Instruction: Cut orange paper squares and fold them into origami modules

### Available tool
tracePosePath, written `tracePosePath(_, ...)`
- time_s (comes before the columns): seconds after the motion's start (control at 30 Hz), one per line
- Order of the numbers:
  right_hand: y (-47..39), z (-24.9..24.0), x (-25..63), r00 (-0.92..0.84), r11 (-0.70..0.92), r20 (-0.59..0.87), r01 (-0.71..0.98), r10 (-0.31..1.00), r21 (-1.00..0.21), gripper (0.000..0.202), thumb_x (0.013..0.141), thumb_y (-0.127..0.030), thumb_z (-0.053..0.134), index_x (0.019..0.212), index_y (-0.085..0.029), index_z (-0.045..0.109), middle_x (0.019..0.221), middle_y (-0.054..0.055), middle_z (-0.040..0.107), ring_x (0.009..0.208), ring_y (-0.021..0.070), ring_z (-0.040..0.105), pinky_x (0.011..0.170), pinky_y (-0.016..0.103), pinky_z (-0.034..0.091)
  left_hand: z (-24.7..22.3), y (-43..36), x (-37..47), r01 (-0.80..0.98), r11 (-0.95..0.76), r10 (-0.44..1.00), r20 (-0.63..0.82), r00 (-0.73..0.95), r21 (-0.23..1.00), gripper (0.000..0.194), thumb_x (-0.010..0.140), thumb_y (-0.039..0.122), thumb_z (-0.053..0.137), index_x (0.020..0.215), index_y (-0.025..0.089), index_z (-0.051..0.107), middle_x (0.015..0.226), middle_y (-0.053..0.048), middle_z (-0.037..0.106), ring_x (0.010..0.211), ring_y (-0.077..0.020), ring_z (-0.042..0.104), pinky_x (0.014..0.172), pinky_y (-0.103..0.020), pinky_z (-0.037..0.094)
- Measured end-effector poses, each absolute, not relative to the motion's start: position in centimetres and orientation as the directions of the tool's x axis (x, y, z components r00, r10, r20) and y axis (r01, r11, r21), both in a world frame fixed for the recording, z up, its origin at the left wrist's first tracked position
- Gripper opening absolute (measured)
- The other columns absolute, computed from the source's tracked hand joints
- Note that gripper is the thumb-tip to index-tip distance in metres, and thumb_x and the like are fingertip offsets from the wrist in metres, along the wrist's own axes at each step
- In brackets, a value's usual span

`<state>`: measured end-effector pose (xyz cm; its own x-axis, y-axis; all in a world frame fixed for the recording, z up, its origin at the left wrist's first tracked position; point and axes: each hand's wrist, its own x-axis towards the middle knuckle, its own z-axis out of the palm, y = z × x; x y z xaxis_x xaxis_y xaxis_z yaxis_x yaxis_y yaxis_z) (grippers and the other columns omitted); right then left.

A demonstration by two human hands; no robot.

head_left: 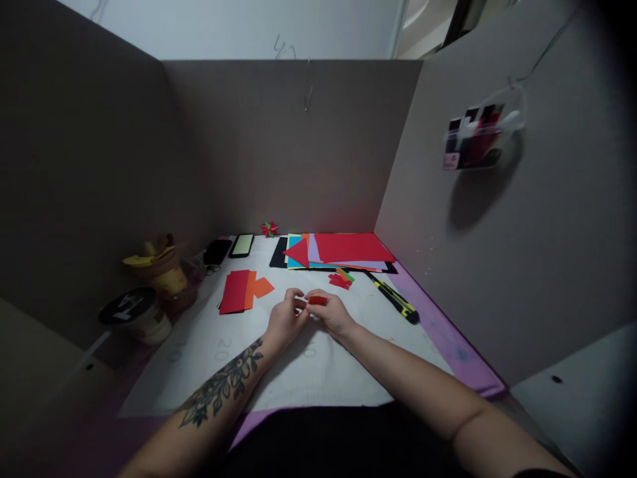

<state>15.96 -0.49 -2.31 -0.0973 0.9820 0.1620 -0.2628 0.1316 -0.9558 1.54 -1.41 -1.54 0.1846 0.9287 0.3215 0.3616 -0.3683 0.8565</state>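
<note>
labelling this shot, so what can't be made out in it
- Red paper piece, head view: full shape unclear, partly covered by the right hand.
- Left hand, head view: fingertip contact with the piece too small to tell.
- Hanging holder, head view: contents blurred.
- Left forearm, head view: cut off by the bottom edge.

A bare left hand (287,320), fingers curled, works fingertip-close to a bare right hand (334,315), its thumb and fingers pinched together, at the scene's center. The left forearm (249,382), inked with a dark leaf-and-flower tattoo (226,384), angles in from near left; the untattooed right forearm (408,372) stretches from near right.
</note>
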Motion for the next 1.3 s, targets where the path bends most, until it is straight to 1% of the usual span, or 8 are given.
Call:
tracePosePath(0.1, -0.3, -2.0, 16.2, -0.100, 0.191, 0.217, -0.224, 0.971, -0.956, 0.018, 0.054, -0.029, 0.077, 0.061, -0.018, 0.065, 0.085, 0.003, 0.059, 0.084, 0.0189, 0.055, 0.078, 0.032, 0.045, -1.6, -1.4, 1.6, 0.396, -0.379, 0.925, 0.338, 0.172, 0.836, 0.029, 0.073, 0.025, 0.061, 0.099, 0.023, 0.048, 0.077, 0.000, 0.069, 0.063, -0.0147, 0.061, 0.060, -0.024, 0.041)
tracePosePath(0.3, 0.0, -2.2, 16.7, -0.123, 0.228, 0.255, -0.198, 0.959, -0.953, 0.015, 0.061, -0.030, 0.074, 0.063, -0.018, 0.064, 0.081, 0.002, 0.057, 0.079, 0.0164, 0.054, 0.077, 0.031, 0.044, -2.1, -1.2, 1.8, 0.526, -0.433, 0.900, 0.385, 0.204, 0.732, 0.027, 0.075, 0.025, 0.060, 0.100, 0.024, 0.049, 0.077, -0.001, 0.069, 0.063, -0.0152, 0.061, 0.060, -0.024, 0.041)
tracePosePath(0.53, 0.3, -1.3, 17.6, -0.078, 0.308, 0.329, -0.198, 0.941, -0.930, 0.015, 0.065, -0.029, 0.071, 0.062, -0.018, 0.062, 0.083, 0.003, 0.057, 0.081, 0.0165, 0.054, 0.081, 0.032, 0.042, -2.2, -0.9, 1.8, 0.546, -0.427, 0.902, 0.381, 0.203, 0.721, 0.027, 0.073, 0.020, 0.060, 0.098, 0.024, 0.051, 0.076, 0.000, 0.068, 0.062, -0.0150, 0.060, 0.058, -0.023, 0.038)
tracePosePath(0.7, 1.1, -1.5, 18.5, 0.135, 0.285, 0.263, -0.183, 0.955, -0.941, 0.023, 0.065, -0.038, 0.068, 0.075, -0.019, 0.061, 0.086, 0.004, 0.060, 0.084, 0.0183, 0.054, 0.079, 0.033, 0.043, -1.5, -0.6, 1.3, 0.327, -0.300, 0.954, 0.287, 0.090, 0.896, 0.029, 0.072, 0.022, 0.061, 0.096, 0.023, 0.044, 0.066, 0.004, 0.063, 0.055, -0.0124, 0.056, 0.055, -0.022, 0.038)
tracePosePath(0.8, 1.0, -2.3, 18.1, -0.005, 0.169, 0.171, -0.118, 0.985, -0.979, 0.033, 0.062, -0.036, 0.071, 0.089, -0.019, 0.063, 0.085, 0.003, 0.061, 0.077, 0.0166, 0.054, 0.073, 0.031, 0.044, -1.2, -0.4, 1.2, 0.177, -0.243, 0.970, 0.239, 0.047, 0.954, 0.033, 0.072, 0.025, 0.061, 0.095, 0.022, 0.038, 0.060, 0.007, 0.059, 0.051, -0.0102, 0.053, 0.052, -0.020, 0.037)
tracePosePath(0.97, 0.2, -2.6, 16.5, -0.117, 0.194, 0.195, -0.019, 0.974, -0.981, 0.022, 0.065, -0.033, 0.067, 0.081, -0.017, 0.064, 0.084, 0.003, 0.062, 0.078, 0.0164, 0.056, 0.071, 0.027, 0.044, -1.3, -0.6, 1.6, 0.157, -0.256, 0.964, 0.238, 0.122, 0.954, 0.035, 0.071, 0.025, 0.061, 0.094, 0.022, 0.036, 0.061, 0.007, 0.059, 0.054, -0.0092, 0.055, 0.054, -0.019, 0.039)
tracePosePath(1.13, 0.0, -2.3, 16.0, -0.043, 0.133, 0.138, -0.109, 0.989, -0.985, 0.019, 0.062, -0.029, 0.067, 0.074, -0.016, 0.061, 0.068, -0.001, 0.060, 0.065, 0.0132, 0.053, 0.065, 0.026, 0.042, -1.5, -0.9, 1.9, 0.207, -0.270, 0.956, 0.236, 0.173, 0.940, 0.034, 0.071, 0.025, 0.061, 0.095, 0.021, 0.037, 0.060, 0.007, 0.059, 0.052, -0.0093, 0.054, 0.052, -0.019, 0.037)
tracePosePath(1.3, 0.7, -2.3, 16.7, 0.046, 0.144, 0.136, -0.276, 0.990, -0.950, 0.023, 0.062, -0.032, 0.068, 0.077, -0.015, 0.062, 0.072, 0.001, 0.065, 0.068, 0.0149, 0.056, 0.071, 0.029, 0.044, -1.6, -1.2, 1.8, 0.263, -0.295, 0.943, 0.235, 0.236, 0.919, 0.031, 0.072, 0.020, 0.057, 0.096, 0.022, 0.039, 0.064, 0.006, 0.061, 0.050, -0.0086, 0.053, 0.050, -0.019, 0.038)
